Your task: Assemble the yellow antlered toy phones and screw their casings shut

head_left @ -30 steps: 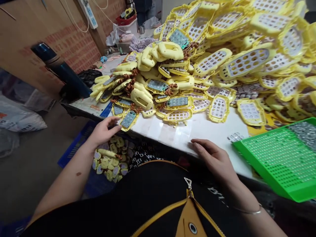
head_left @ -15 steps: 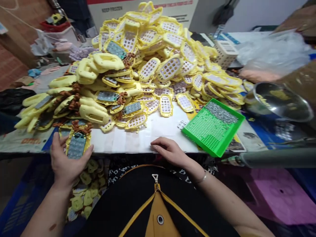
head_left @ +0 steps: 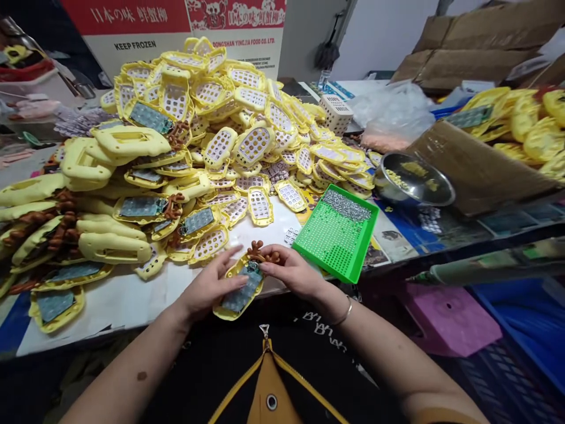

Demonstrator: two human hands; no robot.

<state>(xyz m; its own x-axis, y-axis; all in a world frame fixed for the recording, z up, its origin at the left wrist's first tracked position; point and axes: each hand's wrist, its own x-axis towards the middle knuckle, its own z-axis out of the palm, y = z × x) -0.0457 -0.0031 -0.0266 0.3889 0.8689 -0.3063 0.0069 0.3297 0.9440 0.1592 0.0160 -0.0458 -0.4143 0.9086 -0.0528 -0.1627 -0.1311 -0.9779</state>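
The yellow shell (head_left: 224, 313) is at the near edge of the tabletop (head_left: 152, 303), slanting with its far end to the right, held between both hands. Whether it touches the surface beneath cannot be told.

The left hand (head_left: 202, 292) grips it from the left: the thumb lies across the grey board (head_left: 242, 294) set inside the shell, while the forefinger reaches along the far left side. The remaining left fingers are largely hidden.

At the far end, the right hand (head_left: 302, 274) has its thumb and forefinger closed on the brown antler piece (head_left: 258, 252), whose prongs stick out beyond the fingertips. The other right fingers are curled, partly out of sight.

Just beyond the right hand, to the right, is the green tray (head_left: 326, 231) with small silver parts (head_left: 346, 205) gathered at its far end. A metal bowl (head_left: 435, 191) stands farther right. To the left lie yellow pieces with antlers (head_left: 113, 246), and a large heap of shells (head_left: 253, 144) rises on the far side.
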